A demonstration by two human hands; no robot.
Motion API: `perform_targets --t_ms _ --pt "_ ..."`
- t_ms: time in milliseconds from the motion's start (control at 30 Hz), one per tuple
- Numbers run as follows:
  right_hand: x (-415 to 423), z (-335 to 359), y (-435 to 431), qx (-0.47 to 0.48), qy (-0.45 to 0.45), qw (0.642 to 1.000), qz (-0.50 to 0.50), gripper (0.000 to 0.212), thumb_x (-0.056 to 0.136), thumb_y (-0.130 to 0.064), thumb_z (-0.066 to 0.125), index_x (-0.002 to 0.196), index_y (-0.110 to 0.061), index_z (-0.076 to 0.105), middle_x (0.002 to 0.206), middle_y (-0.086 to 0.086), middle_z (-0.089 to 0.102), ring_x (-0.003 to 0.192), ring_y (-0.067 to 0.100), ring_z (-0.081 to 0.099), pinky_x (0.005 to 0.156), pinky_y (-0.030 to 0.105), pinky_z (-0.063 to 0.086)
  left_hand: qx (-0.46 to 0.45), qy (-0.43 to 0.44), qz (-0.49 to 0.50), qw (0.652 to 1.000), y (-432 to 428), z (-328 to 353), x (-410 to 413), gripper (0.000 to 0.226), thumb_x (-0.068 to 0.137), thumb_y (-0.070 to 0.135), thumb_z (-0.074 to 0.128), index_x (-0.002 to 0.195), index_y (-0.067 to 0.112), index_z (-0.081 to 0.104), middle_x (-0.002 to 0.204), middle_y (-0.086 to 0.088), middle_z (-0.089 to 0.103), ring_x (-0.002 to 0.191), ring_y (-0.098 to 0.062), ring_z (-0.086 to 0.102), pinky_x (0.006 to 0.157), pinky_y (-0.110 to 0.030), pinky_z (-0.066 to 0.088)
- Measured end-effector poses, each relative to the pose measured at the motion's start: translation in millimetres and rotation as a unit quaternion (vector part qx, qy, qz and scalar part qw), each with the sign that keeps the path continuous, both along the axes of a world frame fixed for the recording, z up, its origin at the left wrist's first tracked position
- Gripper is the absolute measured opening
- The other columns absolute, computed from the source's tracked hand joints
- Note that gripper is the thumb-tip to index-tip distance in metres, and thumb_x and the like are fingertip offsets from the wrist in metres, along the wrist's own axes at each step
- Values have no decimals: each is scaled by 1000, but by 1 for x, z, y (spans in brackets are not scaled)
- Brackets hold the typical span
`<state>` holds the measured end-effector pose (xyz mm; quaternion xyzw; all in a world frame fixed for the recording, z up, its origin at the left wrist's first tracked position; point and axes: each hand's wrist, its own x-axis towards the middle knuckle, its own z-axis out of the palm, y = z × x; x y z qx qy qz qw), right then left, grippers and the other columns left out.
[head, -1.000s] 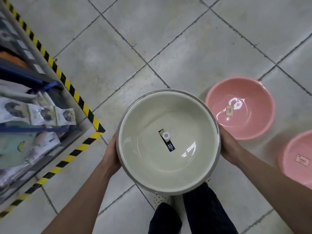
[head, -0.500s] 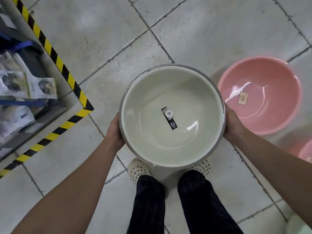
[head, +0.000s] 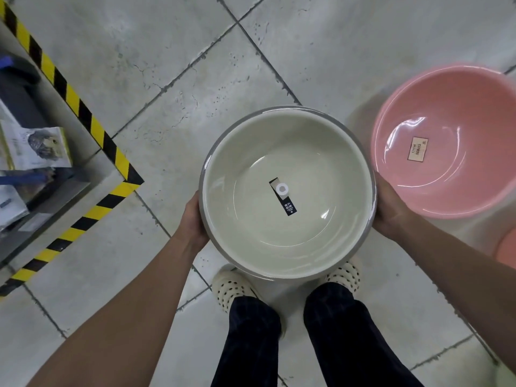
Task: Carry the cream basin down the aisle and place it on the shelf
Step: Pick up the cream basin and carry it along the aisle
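I hold the cream basin (head: 312, 152) level in front of me, above my feet. It is round, with a grey rim and a black label with a white ring stuck to its bottom. My left hand (head: 191, 219) grips the rim on its left side. On the opposite side my right hand (head: 391, 213) grips the rim. The fingers of both hands are hidden under the basin. A shelf (head: 42, 208) stands at the left edge of the head view, with packaged goods on it.
A pink basin (head: 458, 191) sits on the tiled floor just right of the cream one, and part of another pink one (head: 506, 250) shows at the right edge. Yellow-and-black hazard tape (head: 83, 113) marks the shelf base corner on the left. Grey floor tiles stretch ahead.
The basin has stayed in both hands while I moved. The shelf corner and the pink basin have shifted in view, and my feet now show under the basin.
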<state>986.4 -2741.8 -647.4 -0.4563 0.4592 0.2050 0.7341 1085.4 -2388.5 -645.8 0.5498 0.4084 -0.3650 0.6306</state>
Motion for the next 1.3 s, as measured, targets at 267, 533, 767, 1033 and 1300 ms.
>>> perform_targets --t_ms 267,533,767,1033,1300 --pt "-2 -17 -1 -27 -15 999 16 43 101 -53 55 131 -26 69 127 3 74 115 23 70 99 45 54 3 20 -42 999 -7 -9 4 27 102 33 50 102 18 73 85 1 78 76 -19 74 79 -38 57" --pt "-1 -26 0 -55 -34 998 -16 37 104 -42 56 133 -22 66 113 -3 76 108 20 70 92 44 54 -7 7 -105 994 -12 -17 20 30 107 39 47 104 21 71 82 5 79 74 -15 75 64 -31 59" --pt "-7 0 7 -64 -30 996 -56 21 104 -38 56 116 -27 68 95 -13 78 93 9 73 81 32 59 4 -1 -134 991 -11 10 25 29 104 38 52 114 19 72 94 0 79 84 -20 75 71 -36 60" --pt "-23 87 -6 -43 -20 996 -77 36 101 -46 57 128 -25 69 117 -2 76 106 16 71 101 46 54 41 4 -195 980 -43 104 62 28 104 36 50 108 18 71 84 0 79 76 -20 75 71 -38 59" --pt "-35 211 -70 -19 -2 985 -174 57 85 -74 62 128 -37 69 126 -4 75 117 20 70 104 47 53 29 -24 -296 955 -143 220 101 32 104 37 50 114 17 73 94 -3 80 82 -22 76 71 -37 59"
